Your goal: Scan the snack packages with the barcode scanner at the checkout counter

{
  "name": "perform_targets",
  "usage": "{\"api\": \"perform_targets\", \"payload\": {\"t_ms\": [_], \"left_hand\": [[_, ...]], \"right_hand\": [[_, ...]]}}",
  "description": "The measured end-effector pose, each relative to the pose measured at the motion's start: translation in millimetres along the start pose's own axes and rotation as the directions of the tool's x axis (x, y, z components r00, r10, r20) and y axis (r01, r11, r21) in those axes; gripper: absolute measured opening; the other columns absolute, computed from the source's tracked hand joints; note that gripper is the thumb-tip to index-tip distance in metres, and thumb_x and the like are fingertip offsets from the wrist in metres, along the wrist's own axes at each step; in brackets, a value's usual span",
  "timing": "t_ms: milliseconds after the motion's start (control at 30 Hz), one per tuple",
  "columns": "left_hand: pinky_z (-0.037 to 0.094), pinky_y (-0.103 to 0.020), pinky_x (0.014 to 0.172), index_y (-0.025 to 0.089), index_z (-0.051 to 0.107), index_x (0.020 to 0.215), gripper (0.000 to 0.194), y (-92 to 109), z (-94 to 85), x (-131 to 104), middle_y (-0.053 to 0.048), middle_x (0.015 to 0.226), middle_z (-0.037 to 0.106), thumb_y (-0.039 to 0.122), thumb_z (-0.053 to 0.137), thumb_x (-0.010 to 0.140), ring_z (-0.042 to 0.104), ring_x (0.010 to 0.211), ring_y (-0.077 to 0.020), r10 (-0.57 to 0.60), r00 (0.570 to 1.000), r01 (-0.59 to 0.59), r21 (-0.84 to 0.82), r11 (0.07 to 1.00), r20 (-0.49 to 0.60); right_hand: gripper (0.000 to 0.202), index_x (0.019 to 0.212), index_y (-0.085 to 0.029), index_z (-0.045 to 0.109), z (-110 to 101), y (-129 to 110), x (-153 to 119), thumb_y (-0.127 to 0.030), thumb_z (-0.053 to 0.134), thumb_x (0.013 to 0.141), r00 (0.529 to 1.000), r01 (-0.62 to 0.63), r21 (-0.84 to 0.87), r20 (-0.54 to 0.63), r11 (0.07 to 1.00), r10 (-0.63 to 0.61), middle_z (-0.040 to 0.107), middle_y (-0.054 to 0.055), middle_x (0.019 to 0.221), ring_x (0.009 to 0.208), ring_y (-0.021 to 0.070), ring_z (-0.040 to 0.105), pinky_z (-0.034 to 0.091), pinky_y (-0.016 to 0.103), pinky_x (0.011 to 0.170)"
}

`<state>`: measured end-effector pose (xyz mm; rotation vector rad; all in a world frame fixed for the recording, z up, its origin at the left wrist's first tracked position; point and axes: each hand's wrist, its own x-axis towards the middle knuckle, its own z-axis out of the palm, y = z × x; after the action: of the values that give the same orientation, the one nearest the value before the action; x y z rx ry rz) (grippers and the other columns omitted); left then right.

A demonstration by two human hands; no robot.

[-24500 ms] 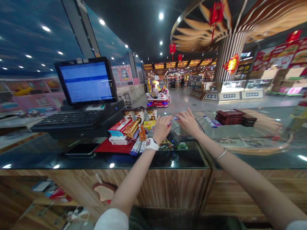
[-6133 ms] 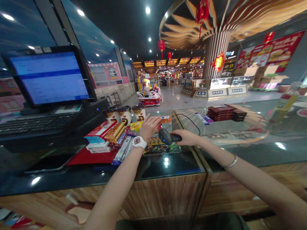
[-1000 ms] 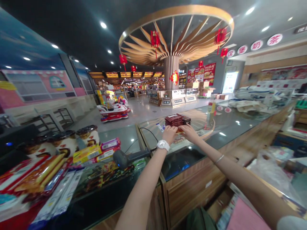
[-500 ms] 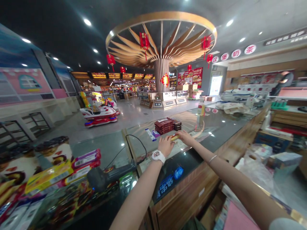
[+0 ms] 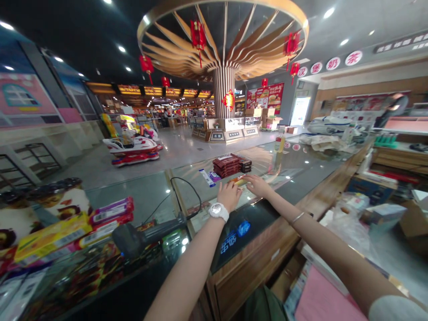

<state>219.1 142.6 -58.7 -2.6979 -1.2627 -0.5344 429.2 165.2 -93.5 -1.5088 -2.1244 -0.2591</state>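
Note:
My left hand [image 5: 230,195], with a white watch [image 5: 218,210] on its wrist, has its fingers on the near left side of a small gold-yellow packet [image 5: 239,180]. From the right, my right hand [image 5: 260,185] grips the other end of that packet, fingers bent over it. The packet is low over the glass counter [image 5: 267,162], partly covered by both hands. Just beyond it sits a stack of reddish-brown packets [image 5: 226,166] beside smaller dark packets [image 5: 246,166]. A blue-and-white packet [image 5: 207,178] and a purple packet [image 5: 214,176] lie left of the stack.
A black handheld scanner [image 5: 133,238] with a cable lies at the left, near a yellow box [image 5: 51,238] and several snack packs. White plastic bags [image 5: 329,133] cover the counter's far end. A person [image 5: 394,107] stands at the back right. A kiddie ride [image 5: 133,145] stands beyond the counter.
The view has tilted down slightly. Both hands still hold the gold-yellow packet, which has shifted a little away, towards the brown stack; my fingers look flatter over it.

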Motion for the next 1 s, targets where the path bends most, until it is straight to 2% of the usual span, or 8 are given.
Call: {"api": "perform_targets", "payload": {"t_ms": [133,267,433,567,800,1000], "left_hand": [[0.022,-0.054,0.12,0.017,0.055,0.133,0.052,-3,-0.2,0,-0.011,0.154,0.042,0.046,0.025,0.102,0.042,0.139,-0.0289,-0.077,0.993,0.076,0.007,0.997,0.086],[0.019,-0.055,0.121,0.018,0.051,0.139,0.061,-5,-0.8,1,-0.01,0.16,0.031,0.052,0.017,0.101,0.032,0.146,-0.0307,-0.114,0.979,0.115,0.004,0.993,0.169],[0.018,-0.054,0.122,0.017,0.053,0.137,0.063,-5,0.4,1,-0.01,0.157,0.038,0.053,0.017,0.101,0.034,0.144,-0.031,-0.133,0.985,0.129,0.039,0.991,0.114],[0.018,-0.054,0.122,0.016,0.055,0.136,0.058,-8,2.7,2,-0.011,0.151,0.046,0.05,0.023,0.101,0.037,0.142,-0.0313,-0.141,0.989,0.138,0.046,0.989,0.046],[0.02,-0.057,0.12,0.019,0.051,0.141,0.059,-15,7.2,8,-0.009,0.156,0.039,0.051,0.023,0.1,0.034,0.144,-0.0327,-0.148,0.985,0.15,-0.012,0.989,0.091],[0.02,-0.057,0.12,0.024,0.049,0.142,0.056,-17,8.9,9,-0.007,0.155,0.041,0.051,0.023,0.1,0.035,0.143,-0.0323,-0.147,0.986,0.149,-0.016,0.989,0.082]], "right_hand": [[0.049,0.141,-0.018,0.052,5,3,3,-0.032,0.048,0.093,0.995,-0.012,0.036,0.097,0.999,0.008,0.049,0.012,0.148,0.137,0.028,0.046,0.036,0.05,0.115],[0.055,0.145,-0.018,0.047,8,5,6,-0.04,0.047,0.095,0.988,-0.023,0.081,0.156,0.996,0.01,0.043,0.012,0.153,0.143,0.0273,0.037,0.031,0.048,0.119],[0.058,0.145,-0.016,0.047,11,6,8,-0.045,0.048,0.095,0.984,-0.016,0.108,0.177,0.994,-0.004,0.039,0.013,0.155,0.144,0.0265,0.035,0.029,0.045,0.12],[0.054,0.146,-0.023,0.046,15,9,9,-0.044,0.047,0.097,0.986,0.013,0.114,0.164,0.993,-0.032,0.04,0.009,0.155,0.144,0.0251,0.035,0.031,0.047,0.119],[0.055,0.148,-0.025,0.042,25,14,15,-0.045,0.047,0.097,0.981,-0.052,0.071,0.19,0.996,0.037,0.036,0.009,0.157,0.145,0.0272,0.033,0.032,0.051,0.117],[0.054,0.147,-0.026,0.044,29,15,15,-0.045,0.048,0.097,0.986,-0.047,0.061,0.161,0.997,0.036,0.037,0.009,0.156,0.144,0.0271,0.035,0.033,0.05,0.116]]}}
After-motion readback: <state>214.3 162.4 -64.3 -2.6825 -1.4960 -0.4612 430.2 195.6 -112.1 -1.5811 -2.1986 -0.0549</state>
